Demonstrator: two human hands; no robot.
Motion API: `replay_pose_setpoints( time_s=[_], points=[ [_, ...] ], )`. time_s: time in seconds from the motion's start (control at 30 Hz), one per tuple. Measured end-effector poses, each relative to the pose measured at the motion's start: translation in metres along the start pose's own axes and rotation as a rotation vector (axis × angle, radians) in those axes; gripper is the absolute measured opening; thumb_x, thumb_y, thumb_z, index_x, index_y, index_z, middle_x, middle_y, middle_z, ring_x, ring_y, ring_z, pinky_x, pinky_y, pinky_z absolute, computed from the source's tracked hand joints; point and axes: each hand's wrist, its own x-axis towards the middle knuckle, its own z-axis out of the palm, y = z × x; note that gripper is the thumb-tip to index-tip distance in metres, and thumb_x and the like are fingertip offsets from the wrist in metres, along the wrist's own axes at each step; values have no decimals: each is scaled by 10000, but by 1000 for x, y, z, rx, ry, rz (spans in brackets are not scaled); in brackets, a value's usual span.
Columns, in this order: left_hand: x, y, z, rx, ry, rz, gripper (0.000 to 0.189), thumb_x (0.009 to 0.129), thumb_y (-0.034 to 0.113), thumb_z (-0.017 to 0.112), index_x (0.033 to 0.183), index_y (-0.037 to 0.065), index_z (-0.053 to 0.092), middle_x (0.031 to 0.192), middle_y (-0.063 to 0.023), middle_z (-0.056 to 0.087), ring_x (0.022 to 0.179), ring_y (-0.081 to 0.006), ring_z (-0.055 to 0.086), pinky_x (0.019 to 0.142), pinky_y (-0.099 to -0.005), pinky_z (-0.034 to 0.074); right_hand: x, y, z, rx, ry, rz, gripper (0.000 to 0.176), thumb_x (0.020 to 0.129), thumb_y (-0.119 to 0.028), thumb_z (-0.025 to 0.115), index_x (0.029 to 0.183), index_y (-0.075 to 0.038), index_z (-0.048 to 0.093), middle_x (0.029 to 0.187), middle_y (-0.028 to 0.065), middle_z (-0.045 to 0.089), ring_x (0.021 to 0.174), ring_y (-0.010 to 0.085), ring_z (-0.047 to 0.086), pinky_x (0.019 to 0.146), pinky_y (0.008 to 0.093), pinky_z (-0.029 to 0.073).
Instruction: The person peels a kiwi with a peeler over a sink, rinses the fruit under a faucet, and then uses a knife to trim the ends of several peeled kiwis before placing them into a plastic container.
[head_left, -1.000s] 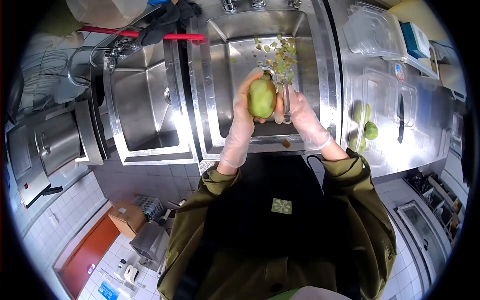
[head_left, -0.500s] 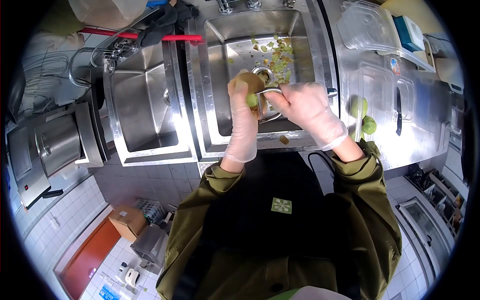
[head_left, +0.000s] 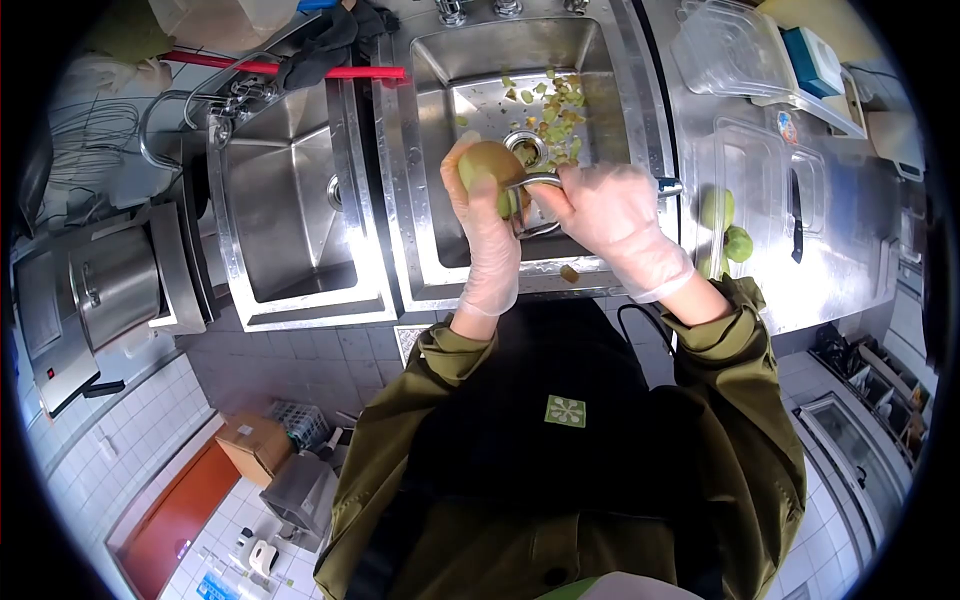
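Observation:
Both hands wear clear gloves and meet over the front of the right-hand sink [head_left: 440, 200]. My left hand [head_left: 482, 235] is closed round a rounded fruit [head_left: 490, 165] with brownish skin and green flesh showing low on its side. A metal peeler [head_left: 540, 180] is gripped in my right hand [head_left: 620, 215]; its head is against the lower right side of the fruit, and its handle end pokes out past the hand. Green and brown peelings [head_left: 560, 105] are scattered over the sink floor around the drain. One brown piece of peel [head_left: 569, 273] lies on the front rim.
Green peeled fruits [head_left: 738, 244] lie by a clear plastic tray [head_left: 760, 200] on the right counter, with a black-handled knife [head_left: 797, 225] beyond. A second sink [head_left: 285, 200] is at left. Red-handled tool [head_left: 350, 74] and dark cloth [head_left: 325, 50] lie behind it.
My left hand has turned the fruit so more of its rounded side faces up, and has shifted slightly. The peeler stays against the fruit, its head tilted a little differently.

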Motion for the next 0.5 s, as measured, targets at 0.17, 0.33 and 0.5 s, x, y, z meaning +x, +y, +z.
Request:
replay_pose_setpoints(
  time_s=[0.17, 0.33, 0.5],
  points=[
    [3, -6, -10, 37, 27, 89, 540, 785, 474, 545, 1191, 164, 373, 942, -55, 528, 734, -100, 522, 449, -192, 363, -1, -7, -2, -7, 44, 33, 401, 795, -465, 549, 619, -108, 599, 436, 40, 500, 387, 202, 526, 373, 314, 407],
    [7, 0, -11, 57, 26, 162, 563, 770, 481, 561, 1193, 159, 375, 947, -50, 517, 718, -99, 507, 460, -196, 359, 1, -11, -3, -9, 92, 47, 403, 795, -460, 554, 603, -106, 577, 420, 37, 481, 367, 203, 510, 362, 313, 396],
    [7, 8, -3, 47, 86, 232, 592, 748, 491, 586, 1190, 153, 385, 988, -44, 490, 783, -126, 527, 506, -214, 379, 4, -13, -5, -22, 113, 68, 410, 806, -460, 553, 595, -108, 548, 417, 38, 477, 352, 208, 499, 350, 316, 382]
  ],
)
